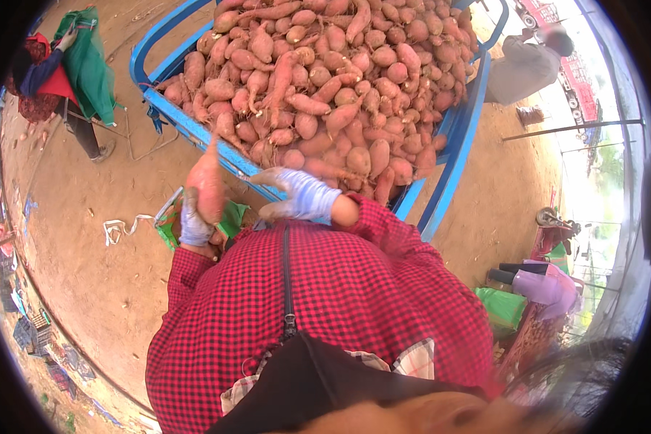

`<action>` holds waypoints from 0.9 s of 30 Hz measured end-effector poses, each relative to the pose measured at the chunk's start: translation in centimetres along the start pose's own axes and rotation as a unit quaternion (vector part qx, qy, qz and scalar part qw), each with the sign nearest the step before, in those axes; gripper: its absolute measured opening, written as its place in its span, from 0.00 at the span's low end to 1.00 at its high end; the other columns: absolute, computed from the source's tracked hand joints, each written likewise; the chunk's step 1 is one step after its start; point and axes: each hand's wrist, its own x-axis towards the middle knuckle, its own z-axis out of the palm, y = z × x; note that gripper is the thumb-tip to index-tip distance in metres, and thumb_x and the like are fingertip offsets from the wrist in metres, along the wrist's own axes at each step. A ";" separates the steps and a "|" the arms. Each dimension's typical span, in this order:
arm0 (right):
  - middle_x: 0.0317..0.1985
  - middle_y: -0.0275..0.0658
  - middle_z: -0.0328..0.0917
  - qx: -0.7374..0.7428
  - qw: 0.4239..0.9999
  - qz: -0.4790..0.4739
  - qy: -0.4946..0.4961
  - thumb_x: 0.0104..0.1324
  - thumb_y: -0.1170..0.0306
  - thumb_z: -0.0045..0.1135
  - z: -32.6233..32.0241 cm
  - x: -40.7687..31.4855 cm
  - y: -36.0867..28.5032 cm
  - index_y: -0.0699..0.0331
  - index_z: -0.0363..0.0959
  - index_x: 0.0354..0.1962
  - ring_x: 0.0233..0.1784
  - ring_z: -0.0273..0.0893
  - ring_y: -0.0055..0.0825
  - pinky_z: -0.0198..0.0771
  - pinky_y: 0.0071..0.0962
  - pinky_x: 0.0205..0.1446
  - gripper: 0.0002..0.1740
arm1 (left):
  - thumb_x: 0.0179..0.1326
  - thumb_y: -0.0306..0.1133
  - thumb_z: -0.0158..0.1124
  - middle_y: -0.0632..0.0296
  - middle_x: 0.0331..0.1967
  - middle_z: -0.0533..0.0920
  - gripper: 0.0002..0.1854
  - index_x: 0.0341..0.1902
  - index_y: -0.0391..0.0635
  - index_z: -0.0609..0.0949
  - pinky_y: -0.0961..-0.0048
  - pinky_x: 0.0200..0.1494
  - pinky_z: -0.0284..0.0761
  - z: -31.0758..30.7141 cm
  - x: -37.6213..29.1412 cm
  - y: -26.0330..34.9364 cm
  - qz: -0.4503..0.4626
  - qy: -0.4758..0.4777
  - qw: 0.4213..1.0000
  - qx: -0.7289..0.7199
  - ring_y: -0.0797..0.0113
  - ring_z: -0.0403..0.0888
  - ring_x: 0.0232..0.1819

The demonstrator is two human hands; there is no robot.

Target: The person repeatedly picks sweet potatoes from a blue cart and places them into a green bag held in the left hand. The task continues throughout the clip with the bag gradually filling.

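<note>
My left hand [195,223], in a white-and-blue work glove, grips a large sweet potato [206,182] whose narrow tip points away from me. A green bag [232,218] hangs low beside that hand, partly hidden by it and by my jacket. My right hand [299,191], gloved alike, is spread with nothing in it, over the near edge of a blue metal cart [187,130]. The cart carries a high heap of sweet potatoes [314,92], with the closest ones just past my right fingers.
At the left a person [43,76] holds up a green mesh bag [84,65] near a thin metal stand [130,138]. Another person [526,68] stands beyond the cart's right side. Someone in purple [548,287] bends near a bright green bag [502,309]. White strapping [122,228] lies on the dirt floor.
</note>
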 end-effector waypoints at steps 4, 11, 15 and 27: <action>0.52 0.53 0.77 0.002 0.985 0.157 0.073 0.57 0.55 0.65 -2.7 -3.6 2.0 0.66 0.72 0.58 0.59 0.76 0.41 0.69 0.35 0.62 0.34 | 0.64 0.54 0.61 0.53 0.50 0.80 0.32 0.62 0.41 0.72 0.62 0.49 0.79 -12.1 -1.7 1.9 0.088 0.156 0.965 0.194 0.59 0.81 0.48; 0.52 0.49 0.79 -0.023 0.953 0.302 0.033 0.61 0.54 0.61 -3.0 -9.4 7.8 0.65 0.74 0.56 0.48 0.81 0.43 0.75 0.33 0.51 0.30 | 0.64 0.43 0.64 0.53 0.52 0.79 0.29 0.63 0.39 0.71 0.62 0.57 0.74 -21.5 -3.6 -4.8 0.038 0.356 0.803 0.477 0.58 0.78 0.52; 0.48 0.52 0.80 -0.253 0.892 0.335 0.171 0.60 0.56 0.60 -8.5 -13.4 11.2 0.62 0.75 0.53 0.49 0.79 0.49 0.75 0.39 0.51 0.27 | 0.64 0.42 0.64 0.53 0.53 0.79 0.29 0.63 0.38 0.71 0.63 0.57 0.73 -24.7 -2.1 -6.9 -0.063 0.383 0.782 0.487 0.58 0.78 0.52; 0.70 0.50 0.58 0.027 0.552 0.670 0.496 0.65 0.53 0.53 -18.3 -15.1 31.0 0.56 0.51 0.70 0.72 0.62 0.46 0.62 0.42 0.72 0.40 | 0.67 0.34 0.60 0.54 0.49 0.81 0.20 0.59 0.37 0.75 0.67 0.52 0.76 -12.1 5.1 -1.0 0.167 0.267 0.785 0.533 0.62 0.79 0.49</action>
